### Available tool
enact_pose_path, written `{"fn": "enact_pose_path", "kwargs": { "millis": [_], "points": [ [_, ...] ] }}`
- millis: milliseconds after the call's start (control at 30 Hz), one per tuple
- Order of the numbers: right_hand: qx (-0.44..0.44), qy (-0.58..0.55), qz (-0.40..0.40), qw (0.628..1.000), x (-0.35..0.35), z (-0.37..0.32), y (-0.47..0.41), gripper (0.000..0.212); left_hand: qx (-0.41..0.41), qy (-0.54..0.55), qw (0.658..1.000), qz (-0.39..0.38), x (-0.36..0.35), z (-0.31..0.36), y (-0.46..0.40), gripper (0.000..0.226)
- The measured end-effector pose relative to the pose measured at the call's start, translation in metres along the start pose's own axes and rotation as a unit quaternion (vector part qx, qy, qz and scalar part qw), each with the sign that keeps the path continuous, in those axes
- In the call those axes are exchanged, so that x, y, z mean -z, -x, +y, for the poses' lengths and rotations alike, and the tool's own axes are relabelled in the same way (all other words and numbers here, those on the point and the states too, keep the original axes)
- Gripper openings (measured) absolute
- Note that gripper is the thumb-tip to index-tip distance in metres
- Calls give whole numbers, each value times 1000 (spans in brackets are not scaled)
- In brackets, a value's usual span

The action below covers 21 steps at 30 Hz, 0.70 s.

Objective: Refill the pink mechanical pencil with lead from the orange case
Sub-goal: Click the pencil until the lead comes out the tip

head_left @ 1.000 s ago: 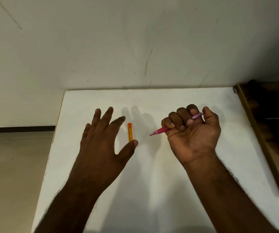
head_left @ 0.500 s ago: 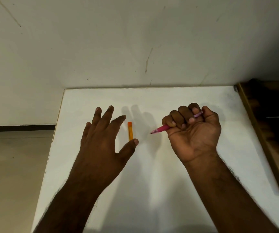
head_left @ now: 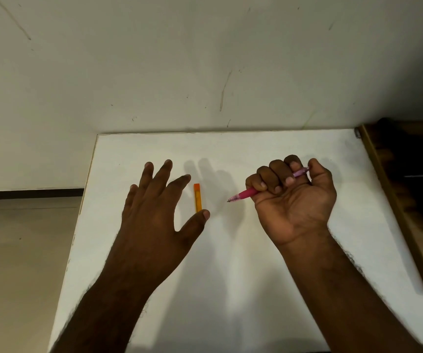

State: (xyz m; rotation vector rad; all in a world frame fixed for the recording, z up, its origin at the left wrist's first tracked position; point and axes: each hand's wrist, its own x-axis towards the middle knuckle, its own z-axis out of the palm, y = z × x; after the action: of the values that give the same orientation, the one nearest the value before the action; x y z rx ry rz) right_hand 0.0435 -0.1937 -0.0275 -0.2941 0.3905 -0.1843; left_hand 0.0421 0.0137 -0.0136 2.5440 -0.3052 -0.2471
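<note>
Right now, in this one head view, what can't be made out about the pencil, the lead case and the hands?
- pink mechanical pencil: its middle is hidden inside the right hand.
- orange case: too small to tell if it is open; its near end is hidden behind the left hand thumb, so contact is unclear.
- Any lead: too fine to see.
- Dark shelf at right: shadowed, cut off by the edge.

White table (head_left: 269, 289) standing against pale wall (head_left: 205, 59), far edge touching it. Orange lead case (head_left: 197, 197) lying flat near table centre, long axis pointing 12 to 6 o'clock, darker cap end facing 12.
</note>
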Motion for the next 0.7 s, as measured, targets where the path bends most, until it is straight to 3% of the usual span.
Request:
{"fn": "enact_pose_path", "kwargs": {
  "millis": [700],
  "points": [
    [3, -3, 3, 1000, 2, -1, 0, 40, -3, 2, 1000, 5, -1, 0, 1, 78]
  ]
}}
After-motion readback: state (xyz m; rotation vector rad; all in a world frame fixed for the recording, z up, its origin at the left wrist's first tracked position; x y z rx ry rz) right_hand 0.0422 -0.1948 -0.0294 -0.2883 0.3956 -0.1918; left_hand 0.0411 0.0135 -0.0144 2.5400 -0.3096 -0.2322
